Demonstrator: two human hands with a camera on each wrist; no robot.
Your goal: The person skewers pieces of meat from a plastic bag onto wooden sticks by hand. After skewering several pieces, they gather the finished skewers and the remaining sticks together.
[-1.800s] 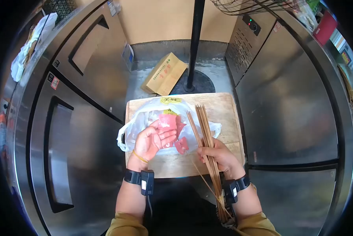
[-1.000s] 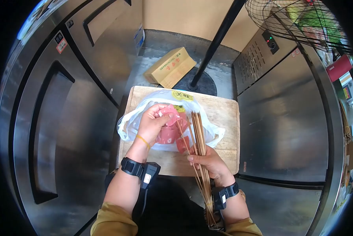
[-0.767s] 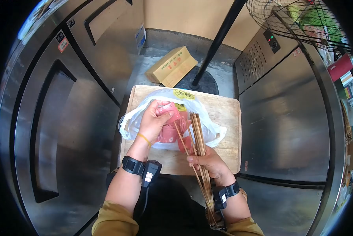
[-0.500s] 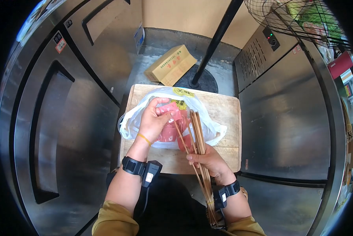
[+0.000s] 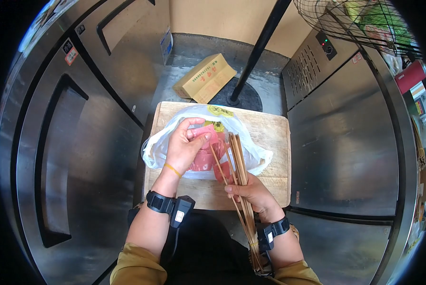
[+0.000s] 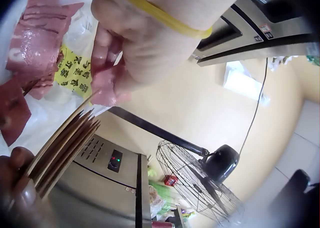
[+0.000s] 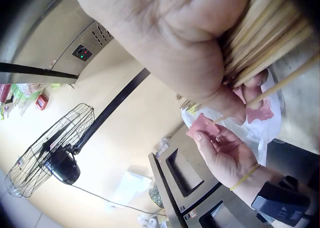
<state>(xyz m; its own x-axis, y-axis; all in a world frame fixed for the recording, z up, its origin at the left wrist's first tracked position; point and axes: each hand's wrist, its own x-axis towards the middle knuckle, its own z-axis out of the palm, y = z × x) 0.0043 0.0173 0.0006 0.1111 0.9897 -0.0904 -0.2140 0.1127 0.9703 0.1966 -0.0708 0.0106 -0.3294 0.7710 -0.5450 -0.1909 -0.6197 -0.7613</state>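
Observation:
My left hand [image 5: 180, 148] pinches a thin pink slice of meat [image 5: 206, 132] between thumb and fingers, over an opened white plastic bag [image 5: 256, 160]. More meat slices [image 6: 34, 48] lie stacked in the bag. My right hand [image 5: 252, 194] grips a thick bundle of bamboo skewers [image 5: 240, 159], tips pointing away from me. One skewer [image 5: 221, 172] stands apart from the bundle, angled left between thumb and finger. In the right wrist view its tip is right at the lower edge of the held slice [image 7: 203, 125].
The bag rests on a wooden board [image 5: 277, 142]. Steel fridges [image 5: 343, 128] flank both sides. Behind the board lie a cardboard box [image 5: 206, 78] and a fan stand with a black pole [image 5: 258, 54]. The wire fan cage [image 5: 360, 28] hangs at upper right.
My left hand has turned from palm-up, with the slice on its fingers, to pinching it. The right hand has brought one skewer's tip to the slice. Little moves in the last half second.

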